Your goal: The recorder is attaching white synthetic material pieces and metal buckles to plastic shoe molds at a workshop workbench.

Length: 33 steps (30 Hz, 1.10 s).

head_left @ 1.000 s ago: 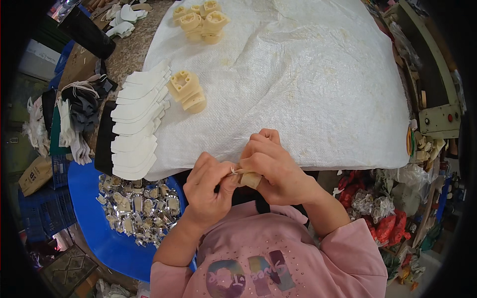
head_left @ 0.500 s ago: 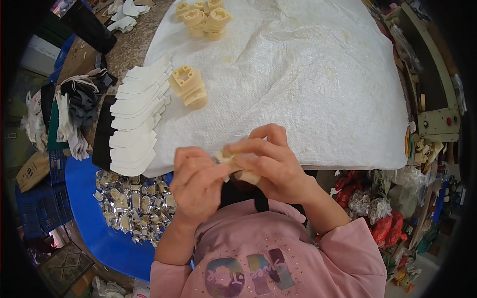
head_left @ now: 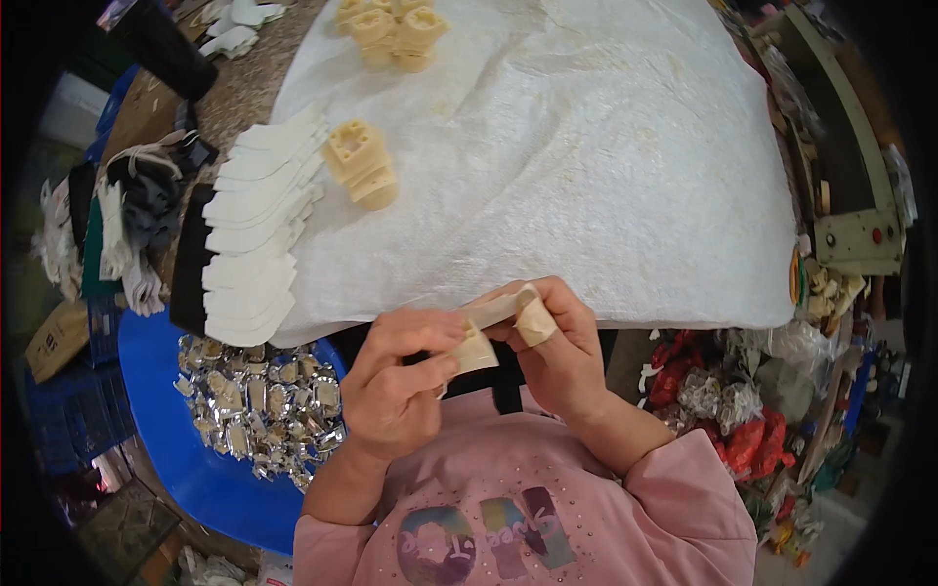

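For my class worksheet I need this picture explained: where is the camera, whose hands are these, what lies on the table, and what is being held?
The camera sits on a person's head and looks down, so the edges bend. Both hands are that person's own. The left hand and right hand together have a grip on a small cream piece with a pale strip. On the white cloth lie similar cream blocks and a row of white flat cut-outs. Lower left, a blue tub holds silvery wrapped pieces.

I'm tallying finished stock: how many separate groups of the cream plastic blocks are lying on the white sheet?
2. One stack lies at the sheet's left side, beside the row of white cards. One pile sits at the far edge, partly cut off by the picture, so more may be hidden.
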Each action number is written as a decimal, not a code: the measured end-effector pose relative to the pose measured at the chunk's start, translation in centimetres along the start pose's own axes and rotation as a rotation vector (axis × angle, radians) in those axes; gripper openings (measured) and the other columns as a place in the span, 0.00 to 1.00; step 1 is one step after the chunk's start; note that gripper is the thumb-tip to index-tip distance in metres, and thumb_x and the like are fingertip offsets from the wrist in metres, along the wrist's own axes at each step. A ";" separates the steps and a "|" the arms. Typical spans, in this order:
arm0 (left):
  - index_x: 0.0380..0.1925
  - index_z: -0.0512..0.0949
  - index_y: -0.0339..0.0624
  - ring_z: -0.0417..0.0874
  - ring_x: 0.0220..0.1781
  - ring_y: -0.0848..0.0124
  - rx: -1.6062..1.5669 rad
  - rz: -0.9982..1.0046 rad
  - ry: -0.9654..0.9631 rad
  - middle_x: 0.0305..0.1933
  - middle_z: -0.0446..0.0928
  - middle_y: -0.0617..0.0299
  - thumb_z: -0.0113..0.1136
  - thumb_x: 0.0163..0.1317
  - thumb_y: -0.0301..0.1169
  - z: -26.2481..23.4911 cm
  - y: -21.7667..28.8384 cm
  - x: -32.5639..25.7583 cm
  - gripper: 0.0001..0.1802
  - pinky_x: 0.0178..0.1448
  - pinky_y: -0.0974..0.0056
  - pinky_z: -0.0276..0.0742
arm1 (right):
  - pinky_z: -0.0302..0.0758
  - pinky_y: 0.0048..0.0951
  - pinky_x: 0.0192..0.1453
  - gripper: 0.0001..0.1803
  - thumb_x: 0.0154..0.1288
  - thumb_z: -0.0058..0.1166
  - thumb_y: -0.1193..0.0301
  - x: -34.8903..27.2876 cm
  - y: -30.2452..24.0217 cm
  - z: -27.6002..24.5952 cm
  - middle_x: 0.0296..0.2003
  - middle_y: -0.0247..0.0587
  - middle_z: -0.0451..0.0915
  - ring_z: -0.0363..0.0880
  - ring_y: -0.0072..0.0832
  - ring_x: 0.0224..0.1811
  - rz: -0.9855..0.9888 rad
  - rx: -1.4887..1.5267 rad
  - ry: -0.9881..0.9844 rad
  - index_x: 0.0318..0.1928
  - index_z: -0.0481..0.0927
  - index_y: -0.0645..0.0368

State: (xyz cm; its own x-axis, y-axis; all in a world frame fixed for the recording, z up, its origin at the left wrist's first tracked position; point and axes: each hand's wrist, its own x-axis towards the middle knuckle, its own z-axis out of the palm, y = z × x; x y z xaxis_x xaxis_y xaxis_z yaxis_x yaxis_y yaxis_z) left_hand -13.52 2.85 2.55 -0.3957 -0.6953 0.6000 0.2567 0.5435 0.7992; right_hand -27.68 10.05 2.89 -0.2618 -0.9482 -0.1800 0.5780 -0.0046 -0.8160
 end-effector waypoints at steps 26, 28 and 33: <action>0.28 0.71 0.34 0.81 0.39 0.60 -0.034 -0.262 -0.090 0.37 0.76 0.50 0.57 0.49 0.09 -0.4 0.3 0.5 0.10 0.43 0.65 0.78 | 0.76 0.27 0.47 0.16 0.59 0.62 0.71 3.0 -2.2 -2.3 0.42 0.42 0.79 0.78 0.25 0.42 0.225 -0.192 -0.348 0.45 0.75 0.66; 0.26 0.71 0.33 0.82 0.40 0.59 -0.049 -0.228 -0.157 0.37 0.76 0.50 0.57 0.49 0.09 -0.3 0.0 0.6 0.10 0.45 0.66 0.79 | 0.76 0.27 0.47 0.18 0.56 0.64 0.73 3.4 -2.5 -2.2 0.41 0.42 0.79 0.79 0.24 0.41 0.239 -0.211 -0.363 0.45 0.75 0.66; 0.27 0.69 0.36 0.81 0.37 0.64 0.244 -0.070 -0.255 0.37 0.77 0.50 0.60 0.55 0.16 -0.6 0.2 0.8 0.09 0.41 0.65 0.77 | 0.77 0.26 0.47 0.20 0.53 0.65 0.77 3.9 -2.8 -1.7 0.39 0.41 0.80 0.79 0.23 0.41 0.273 -0.338 -0.374 0.46 0.74 0.66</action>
State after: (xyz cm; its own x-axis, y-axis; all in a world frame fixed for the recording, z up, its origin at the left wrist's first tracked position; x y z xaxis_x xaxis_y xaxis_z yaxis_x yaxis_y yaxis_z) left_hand -13.25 2.16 3.22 -0.6197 -0.6118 0.4915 0.0153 0.6168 0.7870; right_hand -31.63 6.88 3.53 0.1895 -0.9488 -0.2526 0.2904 0.2999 -0.9087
